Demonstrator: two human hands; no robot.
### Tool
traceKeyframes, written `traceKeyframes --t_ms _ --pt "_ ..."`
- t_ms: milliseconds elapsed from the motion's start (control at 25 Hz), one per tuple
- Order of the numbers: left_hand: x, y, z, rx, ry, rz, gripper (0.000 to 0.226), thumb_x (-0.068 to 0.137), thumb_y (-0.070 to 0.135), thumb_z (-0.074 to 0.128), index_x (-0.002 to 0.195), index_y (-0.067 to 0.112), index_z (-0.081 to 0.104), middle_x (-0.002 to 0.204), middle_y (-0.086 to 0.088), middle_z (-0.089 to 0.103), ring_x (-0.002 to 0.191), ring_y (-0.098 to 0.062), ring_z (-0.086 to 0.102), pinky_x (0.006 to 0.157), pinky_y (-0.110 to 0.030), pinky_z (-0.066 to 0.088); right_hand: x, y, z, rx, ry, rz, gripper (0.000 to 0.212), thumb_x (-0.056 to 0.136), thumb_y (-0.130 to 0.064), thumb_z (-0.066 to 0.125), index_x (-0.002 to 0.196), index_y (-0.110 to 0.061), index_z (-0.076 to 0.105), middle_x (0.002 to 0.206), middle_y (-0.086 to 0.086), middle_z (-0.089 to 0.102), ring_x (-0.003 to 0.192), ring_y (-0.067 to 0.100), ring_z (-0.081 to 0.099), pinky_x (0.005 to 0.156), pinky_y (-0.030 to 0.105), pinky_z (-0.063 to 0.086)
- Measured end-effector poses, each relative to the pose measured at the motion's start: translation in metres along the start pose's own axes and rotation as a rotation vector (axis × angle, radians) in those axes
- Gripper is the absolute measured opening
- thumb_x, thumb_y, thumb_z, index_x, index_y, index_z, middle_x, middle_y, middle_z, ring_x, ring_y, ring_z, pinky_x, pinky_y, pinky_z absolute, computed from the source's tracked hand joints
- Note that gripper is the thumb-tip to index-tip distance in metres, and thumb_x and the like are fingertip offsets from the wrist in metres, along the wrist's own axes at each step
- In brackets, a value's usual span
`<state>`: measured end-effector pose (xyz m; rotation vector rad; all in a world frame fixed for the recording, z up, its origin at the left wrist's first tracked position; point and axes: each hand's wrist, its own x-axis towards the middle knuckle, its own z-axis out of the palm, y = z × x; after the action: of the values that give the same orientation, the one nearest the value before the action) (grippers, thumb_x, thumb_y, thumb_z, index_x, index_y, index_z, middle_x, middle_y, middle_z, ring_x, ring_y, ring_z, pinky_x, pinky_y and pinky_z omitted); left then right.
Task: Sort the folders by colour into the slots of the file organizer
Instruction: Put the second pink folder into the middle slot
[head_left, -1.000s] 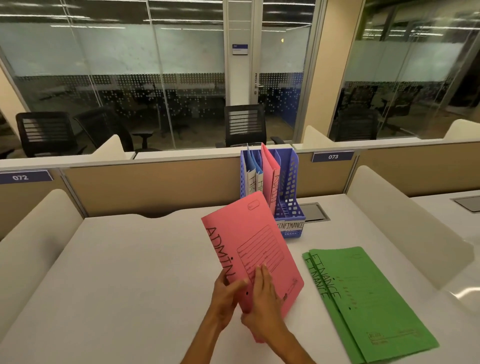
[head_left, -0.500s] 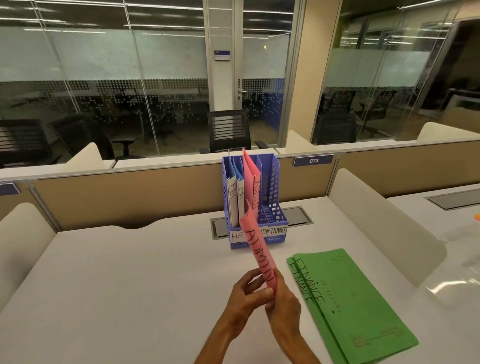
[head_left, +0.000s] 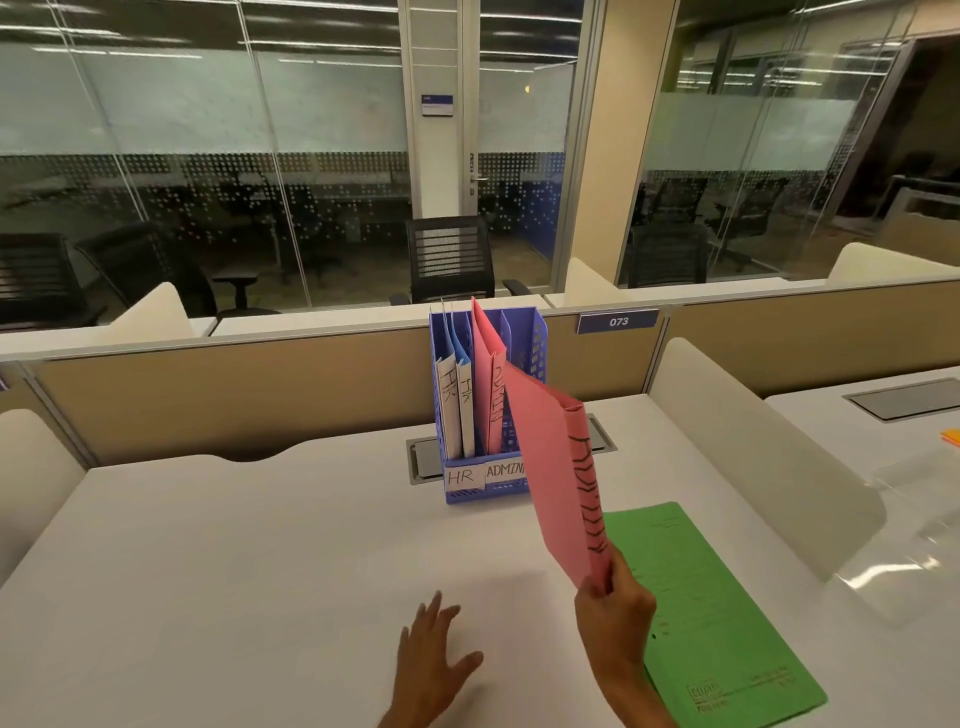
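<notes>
A blue file organizer (head_left: 532, 343) stands at the back of the desk, with slot labels HR and ADMIN showing. Two blue folders (head_left: 457, 405) stand in its left slot and a pink folder (head_left: 487, 384) in the middle slot. My right hand (head_left: 615, 618) grips the lower corner of a second pink folder (head_left: 550, 467) marked ADMIN, held upright and tilted toward the organizer, hiding its right label. My left hand (head_left: 428, 660) hovers open over the desk, holding nothing. Green folders (head_left: 711, 613) lie flat on the desk to the right.
The white desk (head_left: 234, 571) is bounded by a beige partition behind and curved white dividers (head_left: 753, 441) on both sides. A cable hatch (head_left: 423, 462) sits behind the organizer. Orange notes (head_left: 951, 437) lie on the neighbouring desk at right.
My left hand has let go of the pink folder and dropped toward the desk. My right hand alone has carried the folder up and forward toward the organizer.
</notes>
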<state>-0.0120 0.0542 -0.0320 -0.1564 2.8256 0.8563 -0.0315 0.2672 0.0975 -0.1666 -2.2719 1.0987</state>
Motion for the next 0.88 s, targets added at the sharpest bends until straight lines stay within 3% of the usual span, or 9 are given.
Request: traceKeyframes --t_ms 80,160,280,400,520,640,760,880 --pt "-0.002 -0.012 0.012 0.237 0.152 0.024 0.082 0.075 0.078 0.046 0.142 0.034 0.031 0.163 0.01 -0.011 0.15 -0.016 -0.011 0.119 -0.042 -0.005 0.014 -0.001 0.0 0.046 0.031 -0.014 0.04 0.071 0.024 0.06 0.106 0.007 0.067 0.081 0.014 0.073 0.048 0.016 0.057 0.048 0.023 0.056" --pt "-0.008 -0.012 0.013 0.248 0.167 0.048 0.077 0.077 0.084 0.022 0.136 0.036 0.033 0.161 0.01 -0.02 0.148 -0.013 -0.02 0.117 -0.037 -0.014 0.032 -0.006 0.004 0.094 0.061 -0.009 0.043 0.07 0.024 0.058 0.107 0.005 0.067 0.085 0.011 0.073 0.052 0.018 0.06 0.049 0.022 0.056" --pt "-0.01 -0.015 0.019 0.246 0.169 0.039 0.086 0.079 0.082 0.004 0.152 0.037 -0.002 0.162 0.01 -0.018 0.148 -0.011 -0.019 0.117 -0.036 -0.015 0.059 -0.009 0.015 0.152 0.091 0.01 0.042 0.07 0.021 0.056 0.106 0.002 0.068 0.083 0.008 0.072 0.049 0.016 0.057 0.046 0.006 0.044" --pt "-0.006 -0.015 0.021 0.246 0.181 0.02 0.089 0.079 0.081 0.007 0.152 0.034 -0.007 0.162 0.012 -0.016 0.148 -0.011 -0.018 0.117 -0.038 -0.013 0.086 -0.012 0.03 0.195 0.111 0.038 0.029 0.073 0.013 0.053 0.092 -0.002 0.068 0.071 0.002 0.066 0.045 0.005 0.045 0.041 0.005 0.032" --pt "0.006 -0.018 0.022 0.272 0.174 0.032 0.094 0.076 0.084 0.014 0.153 0.034 -0.004 0.162 0.012 -0.014 0.149 -0.013 -0.016 0.118 -0.042 -0.01 0.114 -0.019 0.049 0.236 0.155 0.109 0.024 0.073 0.012 0.057 0.089 -0.003 0.067 0.063 -0.001 0.06 0.046 0.004 0.043 0.044 0.006 0.031" --pt "0.018 -0.025 0.025 0.285 0.176 0.053 0.1 0.071 0.088 0.024 0.152 0.036 -0.001 0.162 0.014 -0.012 0.15 -0.013 -0.014 0.118 -0.044 -0.008 0.144 -0.031 0.07 0.316 0.186 0.123 0.017 0.08 0.001 0.066 0.096 -0.003 0.066 0.076 0.001 0.066 0.053 0.013 0.052 0.051 -0.002 0.036" --pt "0.028 -0.033 0.034 0.259 0.171 0.057 0.101 0.069 0.087 0.032 0.152 0.038 0.001 0.162 0.015 -0.008 0.15 -0.013 -0.01 0.118 -0.047 -0.002 0.17 -0.039 0.094 0.409 0.164 0.122 0.014 0.088 -0.016 0.067 0.1 -0.01 0.065 0.084 -0.002 0.069 0.063 0.014 0.061 0.058 0.006 0.048" --pt "0.038 -0.043 0.044 0.252 0.157 0.054 0.102 0.068 0.086 0.037 0.152 0.038 0.004 0.163 0.013 -0.005 0.151 -0.015 -0.006 0.116 -0.051 0.006 0.191 -0.042 0.12 0.426 0.162 0.108 0.018 0.09 -0.02 0.066 0.104 -0.01 0.064 0.089 -0.001 0.07 0.066 0.008 0.06 0.059 -0.001 0.042"
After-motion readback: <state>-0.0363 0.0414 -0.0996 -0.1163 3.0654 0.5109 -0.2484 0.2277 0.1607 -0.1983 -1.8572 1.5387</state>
